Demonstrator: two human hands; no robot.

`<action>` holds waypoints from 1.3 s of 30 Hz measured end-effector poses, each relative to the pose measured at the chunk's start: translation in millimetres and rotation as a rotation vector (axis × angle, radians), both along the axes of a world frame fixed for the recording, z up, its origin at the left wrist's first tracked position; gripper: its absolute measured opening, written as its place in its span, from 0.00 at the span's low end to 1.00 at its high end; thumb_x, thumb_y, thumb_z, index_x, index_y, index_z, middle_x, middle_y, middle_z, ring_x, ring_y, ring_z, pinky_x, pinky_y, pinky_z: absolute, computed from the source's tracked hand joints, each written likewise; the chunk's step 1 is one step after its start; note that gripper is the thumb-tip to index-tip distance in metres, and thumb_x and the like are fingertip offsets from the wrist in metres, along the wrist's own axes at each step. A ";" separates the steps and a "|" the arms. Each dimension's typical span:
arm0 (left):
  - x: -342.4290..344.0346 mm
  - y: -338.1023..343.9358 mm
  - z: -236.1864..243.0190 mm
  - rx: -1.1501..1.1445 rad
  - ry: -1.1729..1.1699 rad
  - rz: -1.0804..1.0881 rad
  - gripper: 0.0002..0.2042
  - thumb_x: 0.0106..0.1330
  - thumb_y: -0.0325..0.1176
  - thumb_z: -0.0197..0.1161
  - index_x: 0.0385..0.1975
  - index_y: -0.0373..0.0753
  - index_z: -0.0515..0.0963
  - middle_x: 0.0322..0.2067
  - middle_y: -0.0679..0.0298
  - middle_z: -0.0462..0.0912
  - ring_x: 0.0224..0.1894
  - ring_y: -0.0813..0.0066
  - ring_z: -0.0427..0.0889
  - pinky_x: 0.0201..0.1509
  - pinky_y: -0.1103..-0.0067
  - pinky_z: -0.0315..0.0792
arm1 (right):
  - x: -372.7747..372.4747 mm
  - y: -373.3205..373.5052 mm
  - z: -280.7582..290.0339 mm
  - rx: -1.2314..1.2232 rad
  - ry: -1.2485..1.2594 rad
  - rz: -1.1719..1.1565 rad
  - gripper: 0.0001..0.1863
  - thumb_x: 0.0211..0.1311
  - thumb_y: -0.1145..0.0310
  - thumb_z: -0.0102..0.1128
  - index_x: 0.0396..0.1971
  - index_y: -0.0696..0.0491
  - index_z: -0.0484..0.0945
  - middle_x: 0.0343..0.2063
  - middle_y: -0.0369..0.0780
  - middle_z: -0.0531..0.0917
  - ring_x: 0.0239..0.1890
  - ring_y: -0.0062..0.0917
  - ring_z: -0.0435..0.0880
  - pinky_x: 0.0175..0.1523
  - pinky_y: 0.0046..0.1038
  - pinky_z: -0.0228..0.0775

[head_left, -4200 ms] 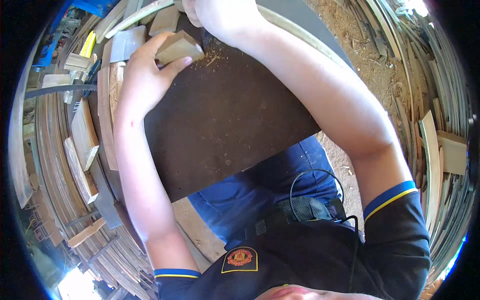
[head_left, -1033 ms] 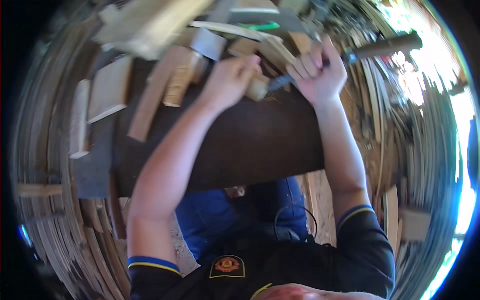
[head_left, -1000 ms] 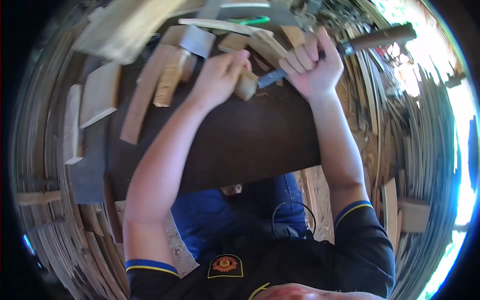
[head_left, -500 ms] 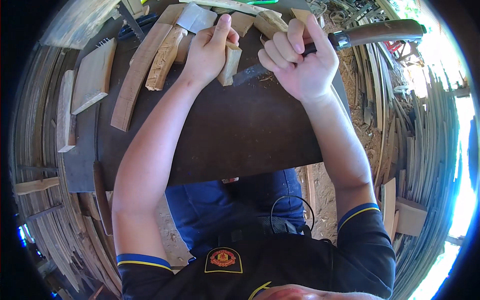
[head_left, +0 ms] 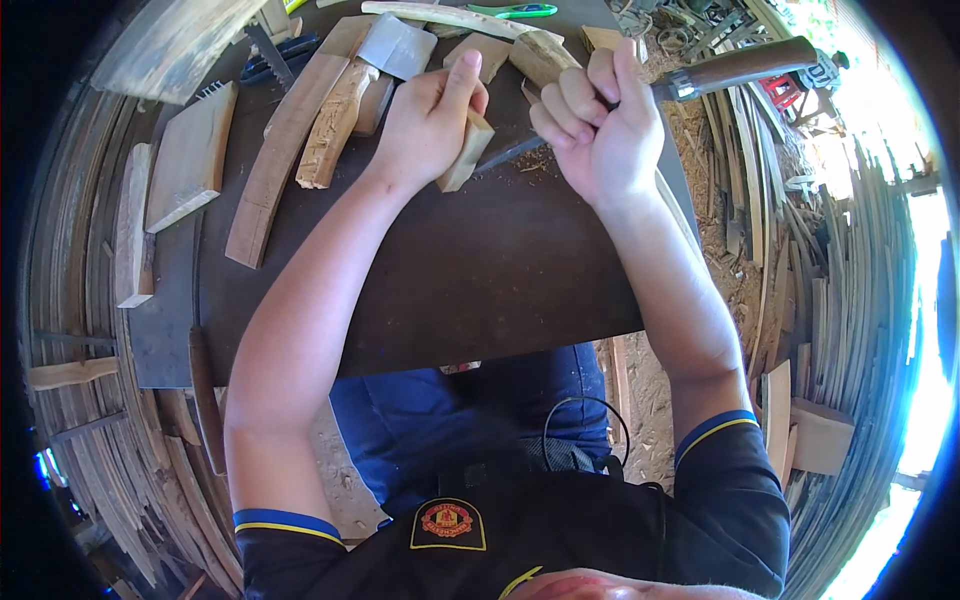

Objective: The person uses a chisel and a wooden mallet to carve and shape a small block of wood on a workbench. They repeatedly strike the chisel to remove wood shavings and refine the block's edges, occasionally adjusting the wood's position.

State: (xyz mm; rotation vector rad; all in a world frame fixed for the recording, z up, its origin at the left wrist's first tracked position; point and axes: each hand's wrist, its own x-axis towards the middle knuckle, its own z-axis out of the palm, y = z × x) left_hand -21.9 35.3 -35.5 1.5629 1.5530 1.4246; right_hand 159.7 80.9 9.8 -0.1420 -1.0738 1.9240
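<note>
My left hand (head_left: 428, 128) is closed around a small wood block (head_left: 467, 158), thumb pointing up, the block's lower end sticking out beneath the fingers. My right hand (head_left: 608, 130) grips what looks like a chisel by its narrow metal neck. The chisel's wooden handle (head_left: 750, 66) extends out to the right past a metal ferrule. Its flat blade (head_left: 516, 152) runs left from under my fingers to the side of the block. Whether the blade's tip touches the block, I cannot tell. Wood shavings (head_left: 538, 160) lie on the dark tabletop beneath the blade.
A flat metal blade (head_left: 397, 47) and rough wood pieces (head_left: 333, 130) lie beyond my left hand. Left of them are a long curved board (head_left: 262, 190) and a thick board (head_left: 190, 160). A wooden-handled tool (head_left: 204, 395) overhangs the table's left edge. Green-handled scissors (head_left: 515, 11) are at the back.
The block has tilted and shifted slightly right in my left hand. My right hand and the chisel have moved a little left, and the blade's flat side now shows more narrowly.
</note>
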 end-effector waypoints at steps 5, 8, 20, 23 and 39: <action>7.5 -1.9 7.2 0.027 0.025 0.059 0.32 0.81 0.59 0.43 0.24 0.36 0.76 0.21 0.68 0.73 0.28 0.79 0.71 0.38 0.79 0.67 | 9.7 8.2 6.8 0.083 -0.011 -0.144 0.25 0.82 0.48 0.39 0.22 0.43 0.60 0.14 0.27 0.53 0.17 0.16 0.50 0.27 0.24 0.49; 10.3 -2.7 4.6 0.254 0.044 0.082 0.28 0.80 0.54 0.49 0.27 0.34 0.76 0.22 0.62 0.74 0.26 0.69 0.73 0.36 0.73 0.70 | 17.5 15.9 10.2 0.066 0.064 -0.159 0.24 0.83 0.50 0.39 0.22 0.44 0.60 0.14 0.27 0.54 0.17 0.16 0.50 0.26 0.24 0.48; 13.9 -2.2 1.5 0.154 -0.057 -0.211 0.20 0.74 0.45 0.65 0.24 0.36 0.77 0.20 0.66 0.77 0.23 0.82 0.72 0.30 0.79 0.67 | 15.7 5.7 4.8 0.359 -0.023 -0.050 0.30 0.83 0.44 0.32 0.18 0.45 0.55 0.11 0.30 0.52 0.15 0.20 0.46 0.25 0.29 0.43; 12.0 4.5 -2.2 0.213 0.108 -0.165 0.21 0.80 0.45 0.56 0.25 0.36 0.73 0.22 0.69 0.70 0.25 0.82 0.66 0.33 0.79 0.65 | 20.7 -0.5 17.0 0.275 -0.003 -0.062 0.30 0.83 0.44 0.32 0.18 0.45 0.55 0.10 0.30 0.52 0.15 0.20 0.44 0.24 0.29 0.41; 25.4 2.1 -3.1 0.213 0.137 -0.104 0.20 0.81 0.41 0.49 0.28 0.31 0.73 0.23 0.56 0.74 0.26 0.64 0.75 0.36 0.69 0.71 | -8.8 -19.3 5.5 0.404 -0.398 -0.371 0.28 0.84 0.49 0.34 0.19 0.46 0.56 0.09 0.30 0.52 0.11 0.18 0.46 0.19 0.27 0.39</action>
